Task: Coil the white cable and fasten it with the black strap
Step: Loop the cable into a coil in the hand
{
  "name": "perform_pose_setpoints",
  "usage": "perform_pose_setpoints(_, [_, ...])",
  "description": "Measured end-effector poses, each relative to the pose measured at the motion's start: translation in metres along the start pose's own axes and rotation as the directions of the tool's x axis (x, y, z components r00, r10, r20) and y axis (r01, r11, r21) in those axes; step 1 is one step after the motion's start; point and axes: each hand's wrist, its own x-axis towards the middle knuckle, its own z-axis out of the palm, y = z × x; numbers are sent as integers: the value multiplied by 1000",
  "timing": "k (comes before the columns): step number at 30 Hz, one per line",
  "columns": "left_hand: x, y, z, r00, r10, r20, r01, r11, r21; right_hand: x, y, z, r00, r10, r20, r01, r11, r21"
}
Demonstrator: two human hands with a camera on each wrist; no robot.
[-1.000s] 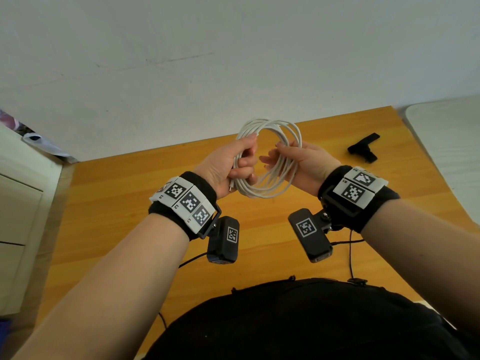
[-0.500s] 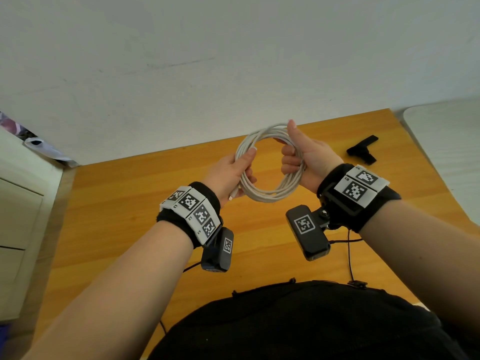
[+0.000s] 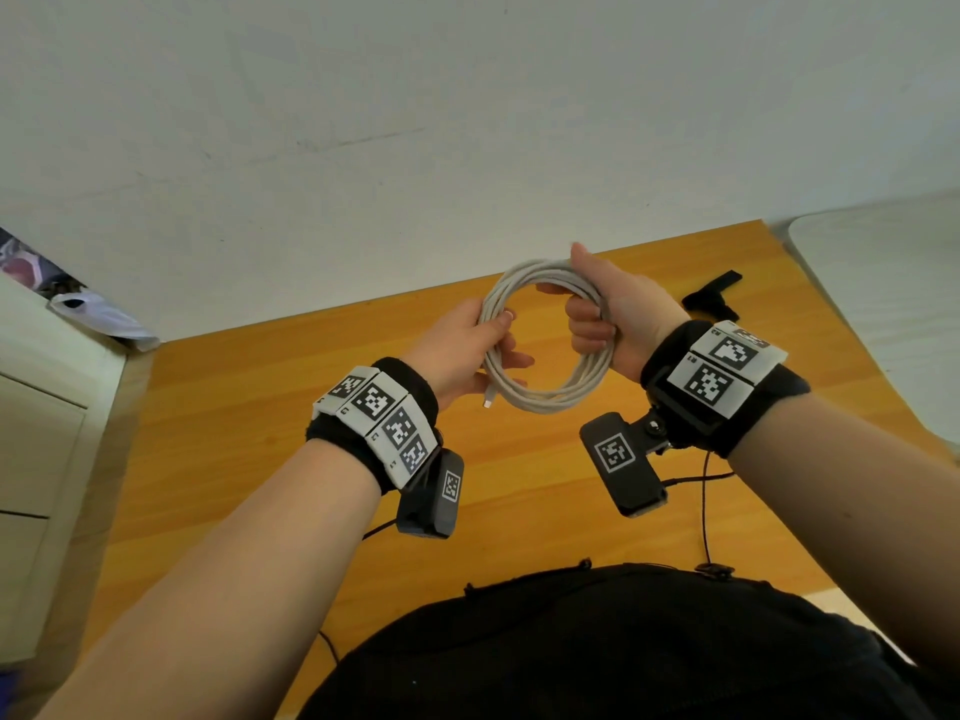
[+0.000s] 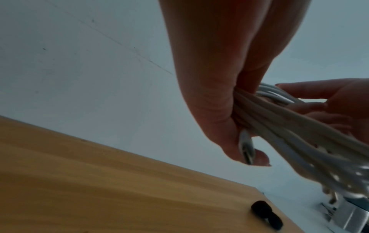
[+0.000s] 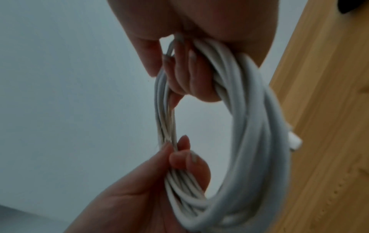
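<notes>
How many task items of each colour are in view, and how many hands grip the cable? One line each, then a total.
White: 1, the white cable
Black: 1, the black strap
Gripping hands: 2, left hand, right hand
Total: 4

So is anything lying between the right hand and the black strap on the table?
Nothing visible does. The black strap lies alone on the wooden table, just beyond the right hand. But both that hand and the left hand grip the white cable, so one must let go.
</notes>
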Motion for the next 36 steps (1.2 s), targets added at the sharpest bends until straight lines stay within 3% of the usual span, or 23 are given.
perform_pose_setpoints(3, [-4, -1, 6, 1000, -16, -4, 16, 999, -48, -5, -2, -1, 999, 12, -33, -14, 998, -57])
perform_pose_setpoints(9, [-10, 9, 6, 996, -91, 4, 91, 992, -86, -17, 1, 3, 983, -111, -144, 93, 987, -130])
perform_pose_setpoints(12, [-11, 14, 2, 998, -57, 13, 56, 994, 96, -24, 4, 5, 978, -154, -142, 130, 977, -167])
perform_pose_setpoints(16, [-14, 20, 5, 994, 64, 89, -92, 927, 364, -32, 5, 3, 970, -181, -160, 153, 973, -171])
perform_pose_setpoints(23, [-12, 33, 18, 980, 122, 158, -185, 856, 483, -45, 9, -5, 964, -197, -176, 170, 973, -154])
perform_pose_setpoints(25, [-11, 34, 22, 980, 107, 169, -172, 884, 434, -47, 9, -6, 961, -206, -183, 180, 972, -151])
perform_pose_setpoints(28, [-13, 36, 31, 976, 43, 211, -83, 980, 182, -49, 7, -8, 953, -218, -209, 194, 973, -127])
perform_pose_setpoints(30, [-14, 37, 36, 968, 23, 250, -46, 995, 86, -50, 6, -11, 949, -217, -230, 197, 974, -110])
perform_pose_setpoints(36, [-14, 37, 44, 946, 74, 315, -143, 969, 200, -51, 10, -14, 929, -193, -315, 165, 980, -114])
